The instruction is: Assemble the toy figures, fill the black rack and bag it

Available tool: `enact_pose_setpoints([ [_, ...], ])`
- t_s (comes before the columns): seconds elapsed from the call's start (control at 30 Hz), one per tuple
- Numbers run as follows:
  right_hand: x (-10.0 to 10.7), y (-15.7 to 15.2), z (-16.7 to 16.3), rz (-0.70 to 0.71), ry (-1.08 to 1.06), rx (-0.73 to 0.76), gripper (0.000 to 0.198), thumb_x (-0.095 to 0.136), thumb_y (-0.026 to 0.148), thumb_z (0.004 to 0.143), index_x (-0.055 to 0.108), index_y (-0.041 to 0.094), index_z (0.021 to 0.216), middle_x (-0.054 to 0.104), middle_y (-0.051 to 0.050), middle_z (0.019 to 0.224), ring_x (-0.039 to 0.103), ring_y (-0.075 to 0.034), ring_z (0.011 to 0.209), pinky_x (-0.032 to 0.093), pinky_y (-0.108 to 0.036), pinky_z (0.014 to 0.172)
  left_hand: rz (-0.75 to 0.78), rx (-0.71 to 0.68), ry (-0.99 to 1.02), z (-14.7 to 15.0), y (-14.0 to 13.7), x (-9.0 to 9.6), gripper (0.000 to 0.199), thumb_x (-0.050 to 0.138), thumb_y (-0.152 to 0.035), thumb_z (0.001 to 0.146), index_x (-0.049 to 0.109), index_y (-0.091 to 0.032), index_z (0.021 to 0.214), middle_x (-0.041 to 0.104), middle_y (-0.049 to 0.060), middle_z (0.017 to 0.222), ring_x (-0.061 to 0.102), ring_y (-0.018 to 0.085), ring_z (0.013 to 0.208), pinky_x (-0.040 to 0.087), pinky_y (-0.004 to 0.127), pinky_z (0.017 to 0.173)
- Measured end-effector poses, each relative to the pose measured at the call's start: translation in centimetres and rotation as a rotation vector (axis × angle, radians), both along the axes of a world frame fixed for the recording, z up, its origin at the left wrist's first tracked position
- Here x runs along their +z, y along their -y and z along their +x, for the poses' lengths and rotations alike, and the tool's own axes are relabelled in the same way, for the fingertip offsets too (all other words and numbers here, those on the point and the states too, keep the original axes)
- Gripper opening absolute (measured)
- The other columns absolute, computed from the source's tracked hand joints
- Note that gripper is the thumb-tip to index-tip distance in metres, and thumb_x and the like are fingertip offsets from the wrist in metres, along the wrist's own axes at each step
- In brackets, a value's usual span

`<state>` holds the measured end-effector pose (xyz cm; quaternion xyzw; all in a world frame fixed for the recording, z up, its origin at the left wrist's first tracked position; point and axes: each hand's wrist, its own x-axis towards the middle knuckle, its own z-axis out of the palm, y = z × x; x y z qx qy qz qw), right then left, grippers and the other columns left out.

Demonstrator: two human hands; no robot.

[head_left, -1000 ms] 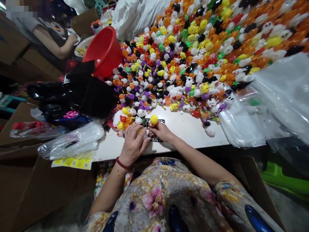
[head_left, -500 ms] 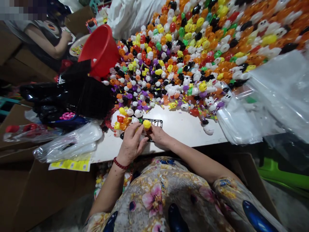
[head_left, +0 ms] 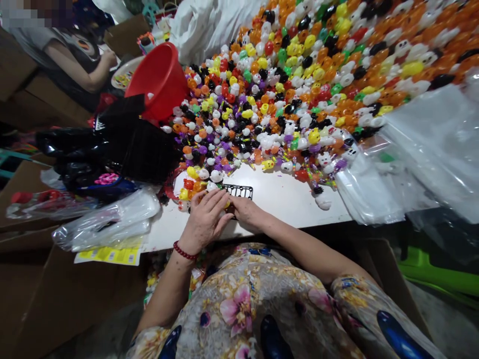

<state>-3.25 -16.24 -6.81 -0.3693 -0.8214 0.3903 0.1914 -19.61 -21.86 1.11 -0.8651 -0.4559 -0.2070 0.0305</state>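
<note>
A small yellow plastic toy head point(head_left: 227, 204) shows only as a sliver between my two hands, over a black plastic grid point(head_left: 243, 191) on the white table. My left hand point(head_left: 205, 215) lies over it with fingers stretched out side by side, covering most of it. Closed fingers of my right hand point(head_left: 244, 209) meet it from the other side; their tips are partly hidden. Beside my left hand sits a little group of plastic heads, among them a yellow one point(head_left: 192, 172), a red one point(head_left: 188, 184) and a white one point(head_left: 216, 176).
A big heap of coloured plastic toy pieces point(head_left: 269, 99) covers the back of the white table point(head_left: 280, 199). Clear plastic bags point(head_left: 370, 184) lie at right, more bags point(head_left: 112, 219) at left. A red basin point(head_left: 157, 82) leans behind a black bag point(head_left: 130, 139). Another person's arm point(head_left: 73, 67) is at far left.
The yellow toy head, plainly seen above the grid before, is now lower and mostly covered. My left fingers have straightened over it. The right hand has barely moved.
</note>
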Motion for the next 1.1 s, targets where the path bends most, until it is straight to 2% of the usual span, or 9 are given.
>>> enact_pose_setpoints([
  [0.17,-0.7,-0.2,0.1,0.058,-0.062,0.011,0.011,0.060,0.009,0.083,0.062,0.018,0.089,0.068,-0.006,0.091,0.061,-0.019,0.090,0.045,-0.028,0.080,-0.015,-0.014,-0.049,0.1,0.1,0.2,0.047,0.052,-0.035,0.095,0.047,-0.021,0.140,0.061,0.012,0.136,0.053,0.027,0.127,0.029,0.049,0.110],
  [0.37,-1.1,0.3,-0.6,0.078,-0.057,-0.010,0.013,0.059,0.010,0.086,0.066,0.016,0.096,0.070,-0.007,0.095,0.063,-0.019,0.092,0.048,-0.029,0.083,0.013,-0.019,-0.004,0.1,-0.2,0.0,0.043,0.054,-0.032,0.094,0.052,-0.022,0.135,0.064,0.012,0.131,0.056,0.028,0.123,0.030,0.049,0.109],
  [0.47,-0.8,0.7,0.8,0.125,-0.123,-0.063,0.020,0.056,0.011,0.089,0.066,0.017,0.105,0.071,-0.007,0.103,0.064,-0.018,0.098,0.050,-0.030,0.087,0.045,-0.024,0.000,0.0,-0.3,-0.2,0.048,0.056,-0.032,0.093,0.049,-0.023,0.139,0.062,0.014,0.134,0.057,0.029,0.122,0.029,0.051,0.110],
  [0.6,0.3,2.4,7.4,0.368,-0.170,-0.340,0.028,0.053,0.023,0.095,0.063,0.020,0.120,0.067,-0.011,0.118,0.060,-0.021,0.112,0.050,-0.038,0.098,0.088,-0.049,-0.014,-0.1,0.0,0.2,0.049,0.058,-0.027,0.091,0.048,-0.025,0.139,0.057,0.015,0.138,0.057,0.029,0.123,0.030,0.053,0.111],
  [0.7,0.4,3.7,14.5,0.565,0.041,-0.666,0.029,0.048,0.022,0.095,0.065,0.019,0.119,0.065,-0.015,0.118,0.058,-0.026,0.111,0.048,-0.047,0.099,0.125,-0.060,-0.001,0.3,0.5,0.8,0.047,0.060,-0.025,0.090,0.050,-0.025,0.136,0.060,0.015,0.135,0.056,0.028,0.124,0.031,0.053,0.111],
  [0.8,-0.6,4.7,19.6,0.592,0.241,-0.891,0.034,0.043,0.019,0.094,0.065,0.013,0.119,0.065,-0.020,0.111,0.059,-0.030,0.106,0.048,-0.052,0.096,0.161,-0.053,0.016,1.0,0.8,1.2,0.043,0.061,-0.024,0.089,0.053,-0.023,0.132,0.062,0.015,0.131,0.055,0.028,0.125,0.031,0.053,0.112],
  [0.9,-1.8,5.5,20.6,0.518,0.217,-0.846,0.038,0.037,0.015,0.093,0.063,0.014,0.120,0.067,-0.017,0.104,0.062,-0.028,0.100,0.052,-0.047,0.091,0.181,-0.034,0.021,1.5,0.8,1.2,0.038,0.061,-0.024,0.089,0.056,-0.021,0.127,0.064,0.015,0.129,0.056,0.029,0.124,0.031,0.054,0.111],
  [1.0,-2.0,5.6,18.8,0.431,0.111,-0.687,0.038,0.035,0.016,0.095,0.061,0.018,0.123,0.068,-0.013,0.106,0.065,-0.023,0.098,0.055,-0.039,0.089,0.183,-0.020,0.001,1.5,0.4,0.8,0.034,0.060,-0.024,0.090,0.057,-0.019,0.124,0.065,0.015,0.126,0.057,0.029,0.121,0.035,0.053,0.109],
  [1.1,-1.3,4.5,17.2,0.440,0.115,-0.625,0.036,0.039,0.019,0.096,0.059,0.019,0.126,0.068,-0.012,0.109,0.064,-0.023,0.102,0.054,-0.039,0.091,0.186,-0.016,-0.028,1.2,0.2,0.6,0.035,0.059,-0.025,0.091,0.056,-0.018,0.125,0.066,0.015,0.124,0.058,0.028,0.120,0.038,0.051,0.107],
])
